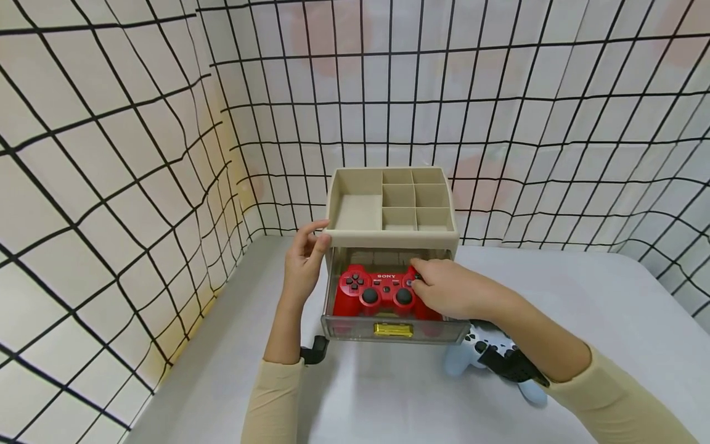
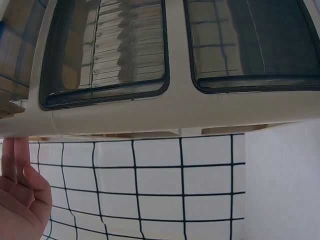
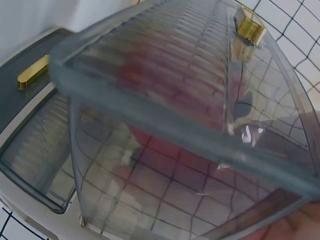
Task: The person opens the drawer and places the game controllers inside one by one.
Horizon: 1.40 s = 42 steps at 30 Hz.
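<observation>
at six o'clock of the beige box (image 1: pixel 392 240), a see-through gray drawer (image 1: pixel 345 329) with a shiny gold handle (image 1: pixel 393 330) sticks out. a smooth red controller (image 1: pixel 386 290) lies inside it, marked "sony". from four o'clock the right hand (image 1: pixel 450 287) reaches in, fingers bent, holding its three o'clock end. at nine o'clock the left hand (image 1: pixel 304 264) touches the box's side with loose fingers, gripping nothing. toward four o'clock, a pale blue controller (image 1: pixel 488 336) lies on the table (image 1: pixel 383 398).

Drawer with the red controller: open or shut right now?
Open: the drawer juts out from the organizer, and the red controller shows inside from above.
</observation>
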Tool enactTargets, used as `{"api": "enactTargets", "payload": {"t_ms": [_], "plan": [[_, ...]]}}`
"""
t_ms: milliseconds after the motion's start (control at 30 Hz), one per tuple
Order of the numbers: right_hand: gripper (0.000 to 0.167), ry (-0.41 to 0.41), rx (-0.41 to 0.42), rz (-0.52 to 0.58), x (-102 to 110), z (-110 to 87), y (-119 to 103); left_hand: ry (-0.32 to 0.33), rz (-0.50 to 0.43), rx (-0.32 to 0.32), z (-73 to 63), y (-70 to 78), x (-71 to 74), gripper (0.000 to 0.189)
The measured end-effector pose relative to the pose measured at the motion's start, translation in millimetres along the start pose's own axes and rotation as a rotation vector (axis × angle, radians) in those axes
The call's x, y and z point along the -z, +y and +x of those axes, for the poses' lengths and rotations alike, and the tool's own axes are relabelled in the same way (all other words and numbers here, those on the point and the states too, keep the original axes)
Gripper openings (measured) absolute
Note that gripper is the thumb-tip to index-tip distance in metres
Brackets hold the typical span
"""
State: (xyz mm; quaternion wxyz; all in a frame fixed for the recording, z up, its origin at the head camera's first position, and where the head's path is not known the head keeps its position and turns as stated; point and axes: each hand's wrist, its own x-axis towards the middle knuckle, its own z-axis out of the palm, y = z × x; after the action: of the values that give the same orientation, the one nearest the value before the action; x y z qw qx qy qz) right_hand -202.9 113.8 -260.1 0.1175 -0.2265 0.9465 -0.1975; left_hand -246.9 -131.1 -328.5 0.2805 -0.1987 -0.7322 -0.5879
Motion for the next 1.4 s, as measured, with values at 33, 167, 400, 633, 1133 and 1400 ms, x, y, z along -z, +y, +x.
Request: {"api": "enactTargets", "payload": {"t_ms": [33, 167, 400, 633, 1133, 1400], "plan": [[0.051, 0.004, 0.006, -0.011, 0, 0.0, 0, 0.002, 0.0, -0.001, 0.2, -0.1, 0.0, 0.028], [0.046, 0.032, 0.021, -0.033, -2, -2.1, -3, 0.006, -0.002, -0.005, 0.7, -0.6, -0.4, 0.027], [0.045, 0.165, 0.009, 0.112, -11, -15.6, 0, 0.002, -0.021, -0.016, 0.2, -1.3, -1.1, 0.027], [0.033, 0.515, 0.059, 0.466, -28, -43.7, 10, 0.0, -0.025, -0.012, 0.4, -1.0, -1.2, 0.027], [0.019, 0.804, 0.463, 1.01, -95, -72.7, 12, -0.003, -0.024, 0.002, -0.3, -1.2, 0.3, 0.027], [0.009, 0.614, 0.152, 0.996, -118, -66.3, 5, -0.007, -0.023, 0.0, 0.2, -2.8, -0.6, 0.027]]}}
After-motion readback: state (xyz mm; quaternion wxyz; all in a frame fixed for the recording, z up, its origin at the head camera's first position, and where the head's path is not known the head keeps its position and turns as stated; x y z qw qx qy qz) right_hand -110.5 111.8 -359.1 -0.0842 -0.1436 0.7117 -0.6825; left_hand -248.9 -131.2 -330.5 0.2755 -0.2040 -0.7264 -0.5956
